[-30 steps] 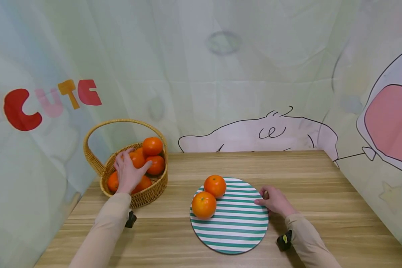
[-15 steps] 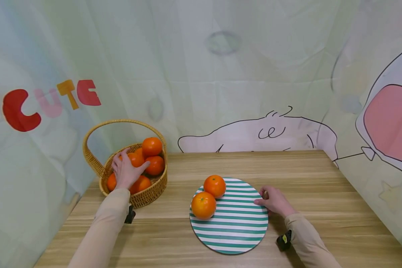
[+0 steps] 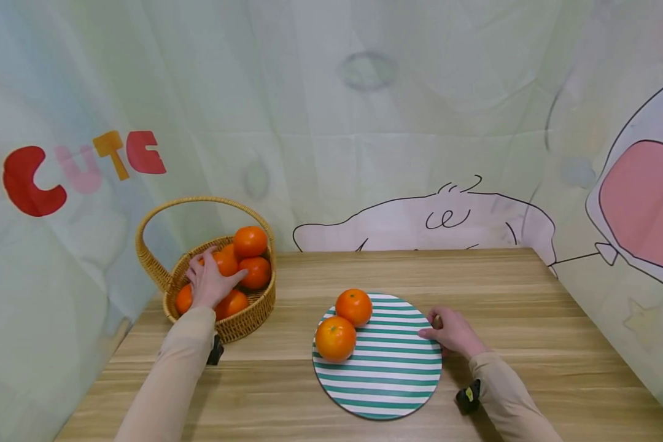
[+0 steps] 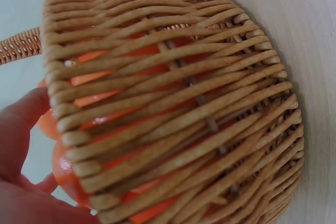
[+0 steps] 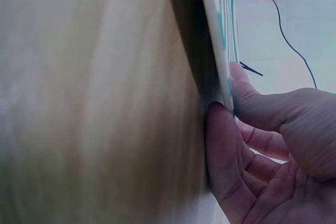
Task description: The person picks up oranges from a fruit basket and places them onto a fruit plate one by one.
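My left hand reaches into a wicker basket with a tall handle. Its fingers and thumb curve around an orange among several others. Through the basket's weave, oranges also show in the left wrist view, where my left thumb lies over the rim. My right hand pinches the right edge of a round green-and-white striped board. From the right wrist, the thumb is on top and a finger beneath the edge. Two oranges, one nearer and one behind, sit on the board's left side.
The wooden table carries the basket at left and the board at centre. Printed curtains hang behind and along both sides. The basket's handle arches above and behind the left hand.
Barely anything differs. The left hand stays around the orange in the basket, with only a tiny shift. The right hand, the board and its two oranges hold still.
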A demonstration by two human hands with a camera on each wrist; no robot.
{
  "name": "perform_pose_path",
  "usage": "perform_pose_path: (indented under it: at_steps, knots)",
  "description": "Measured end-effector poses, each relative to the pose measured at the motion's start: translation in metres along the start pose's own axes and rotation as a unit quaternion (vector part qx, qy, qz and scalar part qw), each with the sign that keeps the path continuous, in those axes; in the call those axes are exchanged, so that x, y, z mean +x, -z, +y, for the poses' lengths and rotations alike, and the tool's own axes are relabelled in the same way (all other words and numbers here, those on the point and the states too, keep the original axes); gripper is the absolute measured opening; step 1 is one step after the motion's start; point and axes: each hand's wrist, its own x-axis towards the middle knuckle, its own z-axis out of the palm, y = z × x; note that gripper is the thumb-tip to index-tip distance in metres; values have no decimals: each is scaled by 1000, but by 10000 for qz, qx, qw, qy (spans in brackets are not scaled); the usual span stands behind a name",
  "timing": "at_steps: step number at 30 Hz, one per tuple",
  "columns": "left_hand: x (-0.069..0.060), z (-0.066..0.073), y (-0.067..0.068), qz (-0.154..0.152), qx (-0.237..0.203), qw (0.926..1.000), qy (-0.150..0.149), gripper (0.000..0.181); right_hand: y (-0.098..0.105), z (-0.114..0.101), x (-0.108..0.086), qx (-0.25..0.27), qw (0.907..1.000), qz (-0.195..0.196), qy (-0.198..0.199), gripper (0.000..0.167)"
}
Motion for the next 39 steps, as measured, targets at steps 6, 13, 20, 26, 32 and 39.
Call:
perform_pose_path:
  at_steps: [6,13,20,26,32,39]
  knots:
    - [5,-5,-1,-97,26,9998,158,91,-1,0,0,3,10000,1,-63,20]
    - [9,-5,1,-248,110,9992,288,88,-1,-1,1,11,9999,20,-149,20]
    - [12,-6,2,-471,263,9980,326,85,-1,-2,2,-24,9998,-47,-204,21]
    - [13,-7,1,-576,336,9976,162,83,0,0,2,-13,9998,-41,-186,21]
    - [11,-7,0,-463,277,9985,-106,81,0,0,2,2,9998,-55,-213,21]
    - [3,-3,1,-191,165,9993,-263,80,1,0,2,7,9998,-110,-168,21]
